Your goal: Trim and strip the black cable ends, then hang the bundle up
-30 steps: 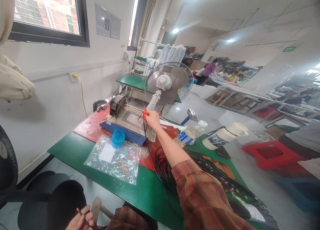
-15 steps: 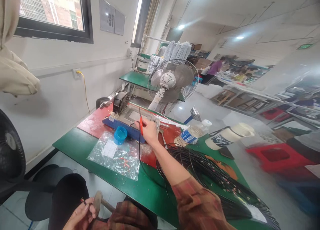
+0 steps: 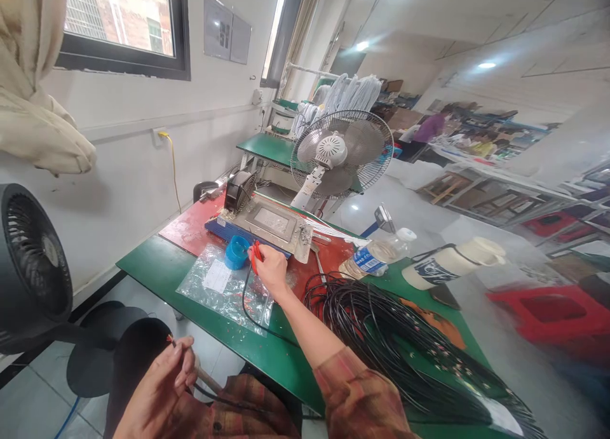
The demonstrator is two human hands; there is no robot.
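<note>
My right hand is closed on the red-sleeved end of a black cable, held above a clear plastic bag on the green table. The cable loops down off the table's front edge. Low at the left, my left hand pinches another black cable end with a red tip, beside a wooden handle. A large coil of black cables lies to the right of my arm. A blue-based heating machine stands behind the bag, next to a blue cap.
A white desk fan stands behind the machine. A water bottle and a white mug lie on the table's right side. A black fan stands at left, a black stool below. People work at far benches.
My right hand has drawn back from the machine toward me, bringing the red-tipped cable end over the plastic bag. My left hand has risen with its cable end. The view has shifted left.
</note>
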